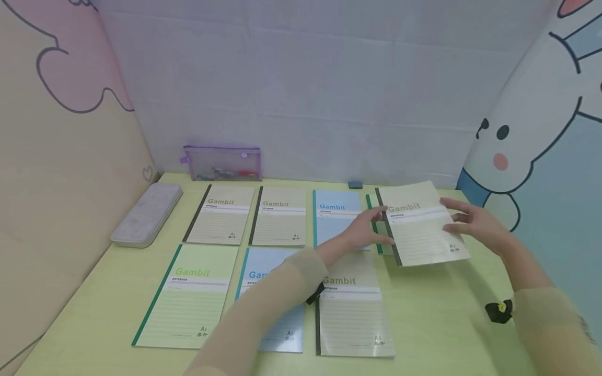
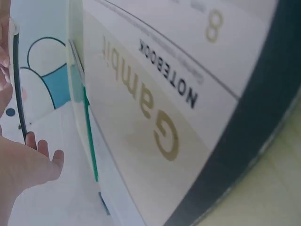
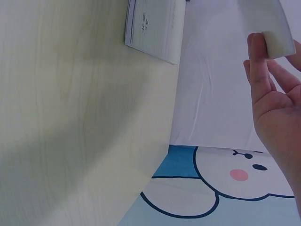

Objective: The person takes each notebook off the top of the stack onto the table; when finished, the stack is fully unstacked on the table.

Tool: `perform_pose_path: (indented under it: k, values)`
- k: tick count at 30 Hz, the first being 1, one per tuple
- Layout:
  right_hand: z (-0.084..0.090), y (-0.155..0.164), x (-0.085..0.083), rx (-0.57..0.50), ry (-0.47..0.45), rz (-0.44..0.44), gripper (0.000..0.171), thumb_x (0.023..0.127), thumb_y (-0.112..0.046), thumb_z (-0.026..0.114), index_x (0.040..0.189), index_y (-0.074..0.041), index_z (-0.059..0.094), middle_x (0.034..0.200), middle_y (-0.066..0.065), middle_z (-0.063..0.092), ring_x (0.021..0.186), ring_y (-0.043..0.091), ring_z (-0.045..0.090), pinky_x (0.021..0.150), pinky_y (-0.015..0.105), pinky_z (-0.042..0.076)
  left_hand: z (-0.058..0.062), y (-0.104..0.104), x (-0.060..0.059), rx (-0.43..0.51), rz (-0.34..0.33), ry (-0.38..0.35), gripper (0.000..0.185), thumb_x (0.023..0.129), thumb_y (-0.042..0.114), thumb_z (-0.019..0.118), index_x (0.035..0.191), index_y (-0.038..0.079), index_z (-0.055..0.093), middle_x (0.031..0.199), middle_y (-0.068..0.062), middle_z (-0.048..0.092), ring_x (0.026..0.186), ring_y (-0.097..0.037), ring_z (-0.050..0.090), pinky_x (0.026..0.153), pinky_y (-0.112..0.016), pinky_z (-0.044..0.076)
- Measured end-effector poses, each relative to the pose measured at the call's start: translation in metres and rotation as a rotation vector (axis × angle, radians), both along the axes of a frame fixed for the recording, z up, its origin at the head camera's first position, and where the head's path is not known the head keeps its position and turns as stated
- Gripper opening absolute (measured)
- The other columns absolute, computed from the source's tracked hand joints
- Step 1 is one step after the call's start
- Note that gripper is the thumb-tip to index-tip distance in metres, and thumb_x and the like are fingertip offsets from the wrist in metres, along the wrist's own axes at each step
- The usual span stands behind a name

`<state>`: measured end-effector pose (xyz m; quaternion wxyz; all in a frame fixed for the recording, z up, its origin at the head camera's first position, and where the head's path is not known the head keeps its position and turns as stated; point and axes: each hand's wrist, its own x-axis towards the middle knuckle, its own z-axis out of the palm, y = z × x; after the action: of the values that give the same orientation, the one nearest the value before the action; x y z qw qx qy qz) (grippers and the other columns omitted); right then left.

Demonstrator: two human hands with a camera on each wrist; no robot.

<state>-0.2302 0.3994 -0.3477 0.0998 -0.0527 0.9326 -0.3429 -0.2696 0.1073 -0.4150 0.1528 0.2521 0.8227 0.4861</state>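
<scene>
Beige notebook (image 1: 423,222) held between both hands, lifted slightly above a green notebook (image 1: 373,222) that shows only as a strip under its left edge. The left hand (image 1: 369,230) grips the beige notebook's spine side, fingers curled onto the cover. The right hand (image 1: 475,222) holds the opposite edge, fingertips on the cover; the right wrist view shows a fingertip (image 3: 256,52) pressed against the notebook's corner.

To the left of the left hand, a blue notebook (image 1: 336,214) lies flat, then two more beige ones (image 1: 279,216) and (image 1: 221,214), forming a back row. Nearer the person than the hands, a front row holds a green one (image 1: 188,295), a blue one (image 1: 273,300) partly hidden by the left forearm, and a beige one (image 1: 350,313). All lie face up on a pale green table (image 1: 432,324).

Far left of the hands sits a grey case (image 1: 148,214). Beyond the back row, a purple mesh pouch (image 1: 222,163) leans at the wall, and a small dark eraser-like item (image 1: 355,184) lies just behind the blue notebook.

As a judgement: seven notebooks are laid out, and the held one appears to be the last not yet lying flat; its placing at the right end of the back row looks unfinished, since it overlaps the green one.
</scene>
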Motion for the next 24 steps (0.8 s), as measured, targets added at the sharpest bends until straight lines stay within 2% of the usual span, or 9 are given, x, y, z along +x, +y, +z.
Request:
perform_pose_path:
  k: [3,7,10,13,16,20,24]
  values:
    - [0.005,0.0,0.007,0.019,-0.032,0.01,0.079,0.088,-0.036,0.065,0.151,-0.013,0.023,0.133,0.018,0.045,0.09,-0.003,0.056,0.074,0.019,0.044,0.005,0.0,0.004,0.019,-0.008,0.017,0.089,0.075,0.031,0.08,0.148,0.026,0.03,0.129,0.003,0.053,0.125,-0.013,0.045,0.103,-0.03,0.039]
    - [0.007,-0.002,0.016,-0.016,-0.075,0.037,0.085,0.086,-0.032,0.069,0.152,-0.016,0.018,0.133,0.021,0.042,0.088,0.007,0.062,0.073,0.025,0.049,0.009,-0.001,0.009,0.026,-0.029,0.034,0.087,0.076,0.027,0.08,0.148,0.024,0.031,0.115,0.005,0.058,0.115,-0.014,0.053,0.096,-0.026,0.042]
    - [0.007,-0.004,0.022,-0.05,-0.093,0.086,0.089,0.085,-0.026,0.071,0.153,-0.017,0.014,0.131,0.021,0.038,0.083,0.015,0.064,0.069,0.03,0.052,0.01,-0.002,0.014,0.019,-0.049,0.027,0.087,0.076,0.026,0.079,0.148,0.024,0.03,0.106,0.006,0.061,0.11,-0.017,0.056,0.095,-0.025,0.042]
    - [0.007,-0.006,0.029,-0.063,-0.109,0.124,0.092,0.084,-0.023,0.072,0.153,-0.018,0.012,0.128,0.021,0.032,0.081,0.017,0.064,0.065,0.032,0.053,0.01,-0.005,0.02,0.01,-0.074,0.013,0.086,0.077,0.023,0.079,0.148,0.024,0.03,0.101,0.007,0.063,0.108,-0.018,0.058,0.094,-0.024,0.042]
    - [0.006,-0.007,0.037,-0.072,-0.145,0.147,0.092,0.084,-0.021,0.071,0.153,-0.018,0.011,0.125,0.023,0.033,0.081,0.017,0.064,0.063,0.033,0.054,0.009,-0.006,0.027,0.0,-0.102,0.01,0.085,0.078,0.022,0.078,0.148,0.024,0.031,0.099,0.008,0.064,0.108,-0.017,0.058,0.092,-0.023,0.042]
    - [0.001,-0.005,0.046,-0.022,-0.163,0.19,0.09,0.085,-0.022,0.071,0.153,-0.018,0.011,0.122,0.023,0.037,0.085,0.016,0.06,0.063,0.031,0.053,0.008,-0.006,0.038,-0.041,-0.129,0.018,0.083,0.078,0.025,0.078,0.147,0.024,0.033,0.095,0.01,0.064,0.105,-0.013,0.059,0.09,-0.022,0.043]
    - [-0.006,-0.004,0.054,0.037,-0.122,0.274,0.089,0.084,-0.023,0.072,0.152,-0.014,0.014,0.112,0.017,0.051,0.078,0.012,0.056,0.06,0.025,0.048,0.006,-0.006,0.052,-0.089,-0.116,0.028,0.082,0.075,0.028,0.08,0.144,0.024,0.037,0.084,0.016,0.062,0.095,-0.005,0.06,0.09,-0.022,0.044]
